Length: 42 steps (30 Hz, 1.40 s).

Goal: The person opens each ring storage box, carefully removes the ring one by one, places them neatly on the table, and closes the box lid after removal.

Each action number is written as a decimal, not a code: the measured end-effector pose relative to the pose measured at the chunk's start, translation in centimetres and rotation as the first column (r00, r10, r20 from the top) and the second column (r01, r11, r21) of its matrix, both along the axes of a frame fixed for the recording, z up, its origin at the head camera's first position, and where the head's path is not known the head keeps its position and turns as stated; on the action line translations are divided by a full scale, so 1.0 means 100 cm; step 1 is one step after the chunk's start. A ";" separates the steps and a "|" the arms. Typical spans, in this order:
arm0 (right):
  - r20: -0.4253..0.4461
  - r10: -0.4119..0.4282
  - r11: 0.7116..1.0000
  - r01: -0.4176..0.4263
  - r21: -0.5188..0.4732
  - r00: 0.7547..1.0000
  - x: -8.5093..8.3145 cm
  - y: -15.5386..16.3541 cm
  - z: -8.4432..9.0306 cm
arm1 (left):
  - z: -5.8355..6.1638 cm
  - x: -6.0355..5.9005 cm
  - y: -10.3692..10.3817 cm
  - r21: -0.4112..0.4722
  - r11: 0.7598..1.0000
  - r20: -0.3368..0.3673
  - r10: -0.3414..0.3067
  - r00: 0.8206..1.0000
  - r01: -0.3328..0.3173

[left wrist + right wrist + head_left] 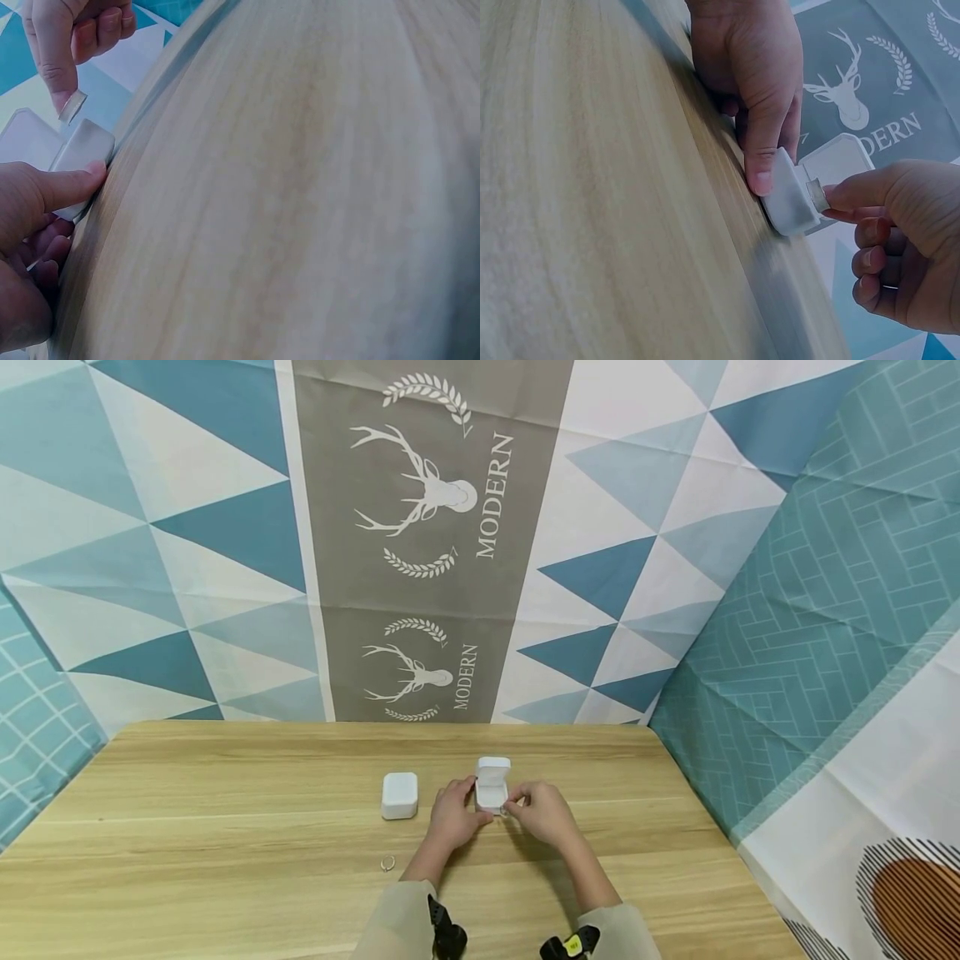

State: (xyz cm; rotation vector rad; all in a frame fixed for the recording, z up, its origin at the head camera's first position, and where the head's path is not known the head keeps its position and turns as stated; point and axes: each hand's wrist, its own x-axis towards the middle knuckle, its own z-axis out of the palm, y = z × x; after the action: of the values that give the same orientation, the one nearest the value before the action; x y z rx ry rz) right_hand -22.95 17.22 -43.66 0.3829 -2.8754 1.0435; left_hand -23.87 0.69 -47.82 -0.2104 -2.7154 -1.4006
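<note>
A small white ring box (492, 797) stands on the wooden table with its lid up. My left hand (453, 817) grips it from the left; the thumb presses its front face, as the left wrist view shows. Between thumb and forefinger, my right hand (543, 815) pinches a silver ring (817, 195), held upright over the opening, close to the box's front edge. The right hand's other fingers curl into the palm. Whether the ring touches the box's insert cannot be seen.
A second white ring box (400, 795), closed, stands left of my left hand. Nearer the front lies another silver ring (387, 863), beside my left forearm. The wooden table (225, 827) ends at a patterned cloth backdrop (420, 552) behind and at the sides.
</note>
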 end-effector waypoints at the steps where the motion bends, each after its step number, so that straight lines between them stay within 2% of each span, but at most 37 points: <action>1: 0.005 -0.002 1.000 0.002 0.001 1.000 0.000 0.000 0.000 | 0.000 0.000 0.000 0.002 1.000 -0.001 0.000 1.000 0.000; 12: 0.053 0.030 1.000 -0.030 0.002 0.998 0.000 0.002 -0.003 | -0.001 0.000 0.000 -0.002 1.000 -0.005 0.000 1.000 0.000; 29: 0.039 0.077 0.997 -0.078 0.021 0.996 0.000 0.000 -0.007 | -0.002 -0.003 0.000 -0.015 1.000 0.001 0.001 1.000 -0.001; 42: 0.077 0.111 0.994 -0.112 0.005 0.991 0.000 -0.001 -0.009 | -0.002 -0.002 0.001 -0.037 0.999 -0.020 0.002 1.000 -0.002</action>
State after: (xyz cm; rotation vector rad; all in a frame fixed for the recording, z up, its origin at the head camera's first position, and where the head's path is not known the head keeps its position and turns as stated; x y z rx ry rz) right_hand -22.92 17.12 -44.61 0.5210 -2.9575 1.0842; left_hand -24.05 0.77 -48.05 -0.2225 -2.7266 -1.3414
